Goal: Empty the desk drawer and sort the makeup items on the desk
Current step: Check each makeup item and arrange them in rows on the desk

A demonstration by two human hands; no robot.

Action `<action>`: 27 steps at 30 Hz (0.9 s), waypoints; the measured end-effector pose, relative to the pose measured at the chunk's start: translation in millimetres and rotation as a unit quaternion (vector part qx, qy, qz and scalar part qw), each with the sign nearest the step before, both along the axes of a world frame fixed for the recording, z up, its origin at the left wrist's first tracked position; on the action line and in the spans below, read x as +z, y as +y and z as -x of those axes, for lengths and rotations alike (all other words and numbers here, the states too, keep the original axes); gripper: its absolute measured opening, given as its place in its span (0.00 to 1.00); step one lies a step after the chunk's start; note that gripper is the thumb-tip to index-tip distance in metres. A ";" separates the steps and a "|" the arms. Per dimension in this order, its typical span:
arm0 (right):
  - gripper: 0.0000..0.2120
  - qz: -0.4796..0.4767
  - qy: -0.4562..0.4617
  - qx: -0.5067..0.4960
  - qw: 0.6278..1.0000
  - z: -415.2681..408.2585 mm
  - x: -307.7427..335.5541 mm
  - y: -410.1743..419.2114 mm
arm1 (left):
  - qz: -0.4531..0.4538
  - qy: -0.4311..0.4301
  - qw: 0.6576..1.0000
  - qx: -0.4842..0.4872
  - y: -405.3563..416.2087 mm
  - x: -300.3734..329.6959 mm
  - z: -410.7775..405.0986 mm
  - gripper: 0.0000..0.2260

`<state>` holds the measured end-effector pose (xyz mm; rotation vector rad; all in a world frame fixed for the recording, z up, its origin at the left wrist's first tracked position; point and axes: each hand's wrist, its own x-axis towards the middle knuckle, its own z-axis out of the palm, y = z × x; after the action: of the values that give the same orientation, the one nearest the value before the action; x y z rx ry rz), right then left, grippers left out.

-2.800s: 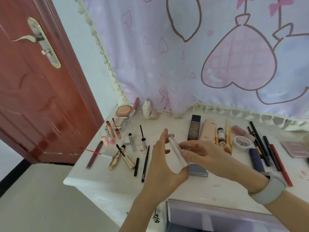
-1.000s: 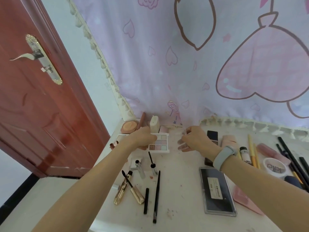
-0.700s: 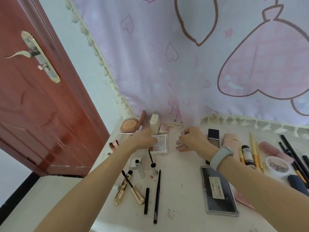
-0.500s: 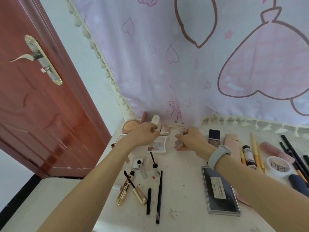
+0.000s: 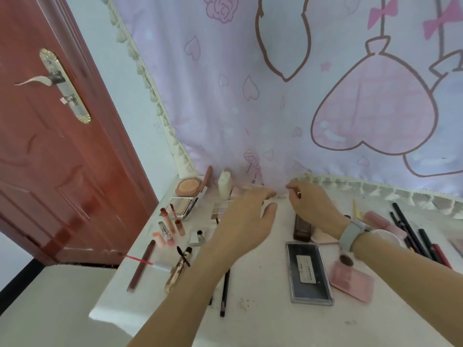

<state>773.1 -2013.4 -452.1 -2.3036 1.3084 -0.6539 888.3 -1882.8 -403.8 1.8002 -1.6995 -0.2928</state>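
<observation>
While the eyeshadow palette [image 5: 220, 209] lies near the back of the white surface [image 5: 260, 284], partly hidden under the left hand [image 5: 246, 219], that hand hovers with fingers straight and relaxed, holding nothing; the right hand [image 5: 310, 205] sits just beside it, fingers curled, its contents unclear; a dark flat case [image 5: 309, 271] lies nearer; a pink curtain [image 5: 288, 96] hangs behind.

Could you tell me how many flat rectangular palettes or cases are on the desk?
4: an open mirrored compact at back left, an eyeshadow palette partly under the left hand, a dark labelled case front centre, a pink case beside it. Others may be hidden.
</observation>
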 end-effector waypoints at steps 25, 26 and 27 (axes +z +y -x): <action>0.12 -0.053 -0.150 -0.007 0.987 43.6 19.8 -9.4 | -0.005 0.067 0.992 0.104 0.5 -114.9 38.6 0.26; 0.12 -0.057 -0.167 -0.010 0.984 48.3 21.6 -4.7 | 0.002 0.105 0.989 0.103 1.1 -112.7 39.3 0.26; 0.12 -0.056 -0.180 -0.012 0.982 51.6 21.6 -0.3 | 0.010 0.130 0.986 0.101 1.4 -112.5 39.4 0.26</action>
<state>721.5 -2013.8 -430.5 -1.9674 1.1694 -0.9285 848.9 -1881.4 -516.3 1.8154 -1.3256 -0.4022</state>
